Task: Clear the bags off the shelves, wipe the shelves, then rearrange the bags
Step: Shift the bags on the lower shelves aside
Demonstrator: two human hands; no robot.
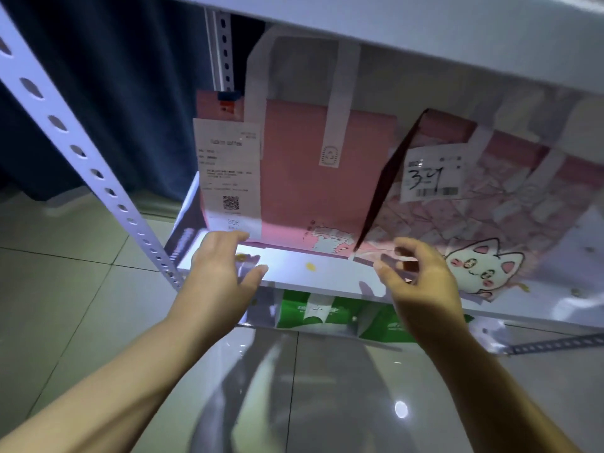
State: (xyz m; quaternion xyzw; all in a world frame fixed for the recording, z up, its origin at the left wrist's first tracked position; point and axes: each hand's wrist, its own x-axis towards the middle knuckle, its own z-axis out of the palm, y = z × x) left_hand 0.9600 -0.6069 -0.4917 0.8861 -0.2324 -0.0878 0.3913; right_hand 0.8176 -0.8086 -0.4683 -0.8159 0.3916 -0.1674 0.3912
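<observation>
Both hands empty at front edge of white shelf (327, 276), two pink bags standing on it.

Left hand (225, 266) open, fingers spread, fingertips just below the corner of the plain pink bag (313, 178); contact unclear, nothing gripped. Right hand (421, 276) loosely curled, fingers apart, nothing held, just in front of the gap between the bags. Plain pink bag upright above and between the hands, white handles up, long receipt (228, 171) stuck on its left face right above the left hand. Cat-print bag (496, 217) up and right of the right hand, tilted, label (431, 174) with handwritten number near its top, edge touching the plain bag. Green bag (320, 312) on lower shelf, below and between the wrists. Perforated white post (81, 152) left of the left hand.
</observation>
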